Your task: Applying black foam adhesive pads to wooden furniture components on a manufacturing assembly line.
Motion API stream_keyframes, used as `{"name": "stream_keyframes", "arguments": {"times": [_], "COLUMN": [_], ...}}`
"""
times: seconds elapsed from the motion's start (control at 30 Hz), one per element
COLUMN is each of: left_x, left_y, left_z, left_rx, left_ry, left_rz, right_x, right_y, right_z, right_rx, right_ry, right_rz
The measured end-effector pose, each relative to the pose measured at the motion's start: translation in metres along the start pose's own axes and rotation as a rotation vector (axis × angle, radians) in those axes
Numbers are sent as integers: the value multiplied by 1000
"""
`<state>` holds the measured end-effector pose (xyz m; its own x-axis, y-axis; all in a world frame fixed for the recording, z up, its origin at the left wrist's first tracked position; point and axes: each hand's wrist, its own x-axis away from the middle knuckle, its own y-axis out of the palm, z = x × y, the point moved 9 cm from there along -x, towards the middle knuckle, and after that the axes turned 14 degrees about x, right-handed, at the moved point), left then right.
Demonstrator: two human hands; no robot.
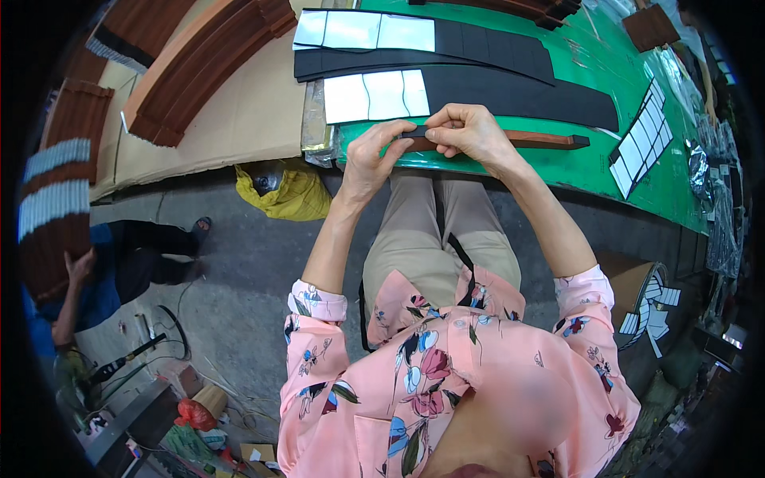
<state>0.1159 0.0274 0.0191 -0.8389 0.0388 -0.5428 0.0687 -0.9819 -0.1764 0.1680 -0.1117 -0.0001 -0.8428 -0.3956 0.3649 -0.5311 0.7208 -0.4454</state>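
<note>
A long, slim reddish-brown wooden piece [530,138] lies along the near edge of the green table, with a dark pad [579,142] at its right end. At its left end sits a small black pad [414,132]. My left hand [378,151] is closed round this left end, its thumb and index finger at the pad. Beside it, my right hand [472,137] pinches at the pad's right side, fingers curled over the wood. Just beyond my hands lie black foam sheets [510,97], partly covered with white backing [376,95].
A white-and-black cut sheet [641,139] lies on the green table [590,179] at right. Curved brown mouldings [199,68] rest on the cardboard-covered surface [239,119]. Below stands a yellow bag [288,191]. At left, another person [100,259] carries a stack of brown mouldings [54,255].
</note>
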Motion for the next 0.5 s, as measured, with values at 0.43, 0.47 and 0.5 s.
{"name": "stream_keyframes", "arguments": {"times": [0.43, 0.47, 0.5], "left_x": [1, 1, 1], "left_y": [2, 3, 3], "left_z": [2, 1, 3], "left_rx": [-7, -7, -10], "left_ry": [68, 67, 90], "left_rz": [-15, -15, -19], "right_x": [18, 22, 21], "right_y": [0, 0, 1], "right_z": [-10, -18, -13], "right_rx": [-53, 93, 92], "right_ry": [-226, -352, -351], "right_rz": [124, 168, 169]}}
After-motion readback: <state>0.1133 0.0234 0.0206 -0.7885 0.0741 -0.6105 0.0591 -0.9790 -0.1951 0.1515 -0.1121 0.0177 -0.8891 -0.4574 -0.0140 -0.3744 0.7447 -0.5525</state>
